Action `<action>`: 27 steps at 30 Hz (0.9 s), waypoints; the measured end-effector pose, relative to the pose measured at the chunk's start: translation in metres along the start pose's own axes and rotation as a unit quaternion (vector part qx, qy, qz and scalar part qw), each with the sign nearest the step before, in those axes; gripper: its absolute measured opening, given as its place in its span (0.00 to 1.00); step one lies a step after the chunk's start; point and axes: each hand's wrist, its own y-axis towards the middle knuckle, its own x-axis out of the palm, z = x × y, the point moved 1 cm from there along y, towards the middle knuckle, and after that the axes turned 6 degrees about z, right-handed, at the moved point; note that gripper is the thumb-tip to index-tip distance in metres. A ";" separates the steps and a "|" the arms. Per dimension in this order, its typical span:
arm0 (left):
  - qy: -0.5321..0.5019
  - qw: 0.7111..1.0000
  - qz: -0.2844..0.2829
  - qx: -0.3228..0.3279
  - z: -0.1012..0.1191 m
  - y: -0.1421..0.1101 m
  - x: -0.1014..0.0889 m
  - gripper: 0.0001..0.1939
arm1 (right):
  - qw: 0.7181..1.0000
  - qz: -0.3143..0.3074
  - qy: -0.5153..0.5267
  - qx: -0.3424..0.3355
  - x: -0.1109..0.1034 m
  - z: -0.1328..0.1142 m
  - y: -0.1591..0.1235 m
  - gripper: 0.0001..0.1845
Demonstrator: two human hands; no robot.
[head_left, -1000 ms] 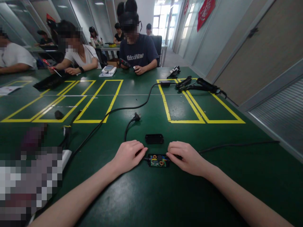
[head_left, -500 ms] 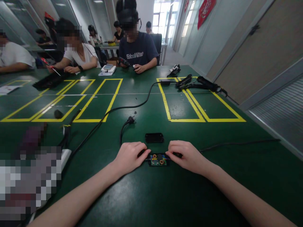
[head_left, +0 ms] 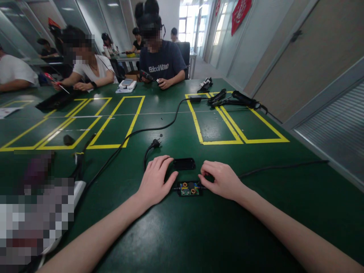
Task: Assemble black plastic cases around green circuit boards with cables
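Note:
A small black case with an exposed circuit board (head_left: 190,188) lies on the green table between my hands. Its board carries two copper-coloured ring coils, and a dark cable enters at each end. Behind it sits a separate black case cover (head_left: 184,163), hollow side up. My left hand (head_left: 156,178) is open, thumb and fingers spread, with the fingertips at the cover's left edge. The thumb points toward the case. On the other side, my right hand (head_left: 219,178) hovers by the case's right end, fingers loosely curled and thumb apart from them; I see nothing held.
A black mains plug (head_left: 156,143) lies beyond my left hand. One long black cable (head_left: 133,133) crosses the table; another cable (head_left: 284,166) runs off right. Black tools (head_left: 241,99) lie at the far right. A co-worker (head_left: 162,60) sits opposite, holding a power screwdriver.
My left hand has let go near the case's left end, spread its fingers and moved up to the cover. My right hand has lifted slightly off the right-hand cable. The view has shifted a little.

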 end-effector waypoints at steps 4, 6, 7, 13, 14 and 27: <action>-0.005 0.999 -0.050 0.006 -0.005 -0.002 0.004 0.23 | 0.999 0.040 -0.004 0.008 0.002 -0.001 0.002 0.06; -0.004 0.997 -0.074 0.015 -0.006 -0.002 0.004 0.24 | 0.998 0.061 0.006 0.004 0.005 0.001 0.002 0.16; -0.003 0.996 -0.084 0.023 -0.006 -0.002 0.003 0.26 | 0.998 0.064 0.009 0.001 0.007 0.002 0.002 0.21; 0.003 0.987 -0.131 0.096 -0.010 -0.004 -0.003 0.54 | 0.999 0.035 0.003 -0.024 0.017 0.012 0.001 0.26; 0.004 0.985 -0.136 0.104 -0.011 -0.004 -0.003 0.57 | 0.999 0.035 0.005 -0.028 0.018 0.013 0.001 0.25; -0.011 0.986 -0.115 0.117 -0.012 -0.007 -0.003 0.49 | 0.996 0.050 0.049 -0.061 0.011 0.008 0.005 0.15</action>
